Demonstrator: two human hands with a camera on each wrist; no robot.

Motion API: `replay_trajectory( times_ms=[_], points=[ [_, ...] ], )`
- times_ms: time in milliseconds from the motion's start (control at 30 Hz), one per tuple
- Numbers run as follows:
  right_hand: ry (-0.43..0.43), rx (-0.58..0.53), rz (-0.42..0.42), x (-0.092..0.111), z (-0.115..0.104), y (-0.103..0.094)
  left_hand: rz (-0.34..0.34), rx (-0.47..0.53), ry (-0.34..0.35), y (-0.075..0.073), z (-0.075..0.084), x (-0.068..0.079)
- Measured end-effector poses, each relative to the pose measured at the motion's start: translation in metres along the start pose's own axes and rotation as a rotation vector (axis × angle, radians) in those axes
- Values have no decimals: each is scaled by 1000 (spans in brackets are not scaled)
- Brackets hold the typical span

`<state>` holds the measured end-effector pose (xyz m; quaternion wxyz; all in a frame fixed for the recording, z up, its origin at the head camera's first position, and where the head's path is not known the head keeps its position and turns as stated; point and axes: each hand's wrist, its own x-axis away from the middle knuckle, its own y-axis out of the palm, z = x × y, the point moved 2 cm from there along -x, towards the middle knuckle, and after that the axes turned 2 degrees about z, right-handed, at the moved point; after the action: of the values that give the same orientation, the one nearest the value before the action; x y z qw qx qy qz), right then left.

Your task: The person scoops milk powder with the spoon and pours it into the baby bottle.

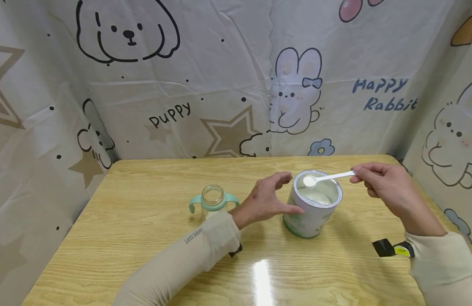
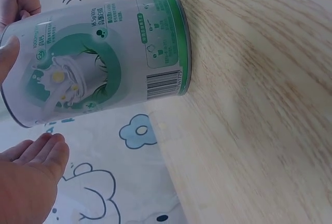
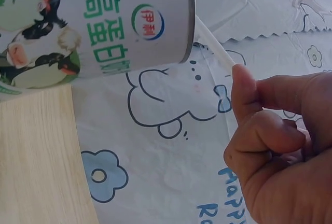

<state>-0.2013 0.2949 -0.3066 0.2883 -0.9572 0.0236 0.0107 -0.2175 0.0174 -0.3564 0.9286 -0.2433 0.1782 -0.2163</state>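
Note:
A milk powder can [image 1: 310,219], white with green print, stands upright and lidless on the table, pale powder inside. My right hand [image 1: 389,191] pinches the end of a white scoop's handle [image 1: 335,175]. The scoop's bowl, with powder in it, is over the can's mouth; the right wrist view shows only part of the handle [image 3: 215,45]. My left hand [image 1: 266,197] is at the can's left side, thumb and fingers spread apart. In the left wrist view its fingers [image 2: 44,154] are a little away from the can; whether the thumb touches it I cannot tell.
A clear bottle [image 1: 213,197] with mint-green handles stands uncapped left of the can, partly behind my left forearm. The wooden table [image 1: 144,204] ends at the back against a printed cloth [image 1: 220,85], which also hangs at both sides.

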Motion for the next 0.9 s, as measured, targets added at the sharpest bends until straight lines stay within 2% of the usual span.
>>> replay_trajectory(
  times_ms=[133,500,667,900],
  points=[
    [10,-19,3,0,-4,0,1,0,-17,-3,-2,1],
    [-31,-62,20,0,-13,3,18,10,-39,-16,-7,8],
    [-59,-106,19,-1,-18,9,32,22,-40,-24,-8,12],
    [-55,-128,-11,-3,-27,20,46,30,-78,-35,-11,19]
  ],
)
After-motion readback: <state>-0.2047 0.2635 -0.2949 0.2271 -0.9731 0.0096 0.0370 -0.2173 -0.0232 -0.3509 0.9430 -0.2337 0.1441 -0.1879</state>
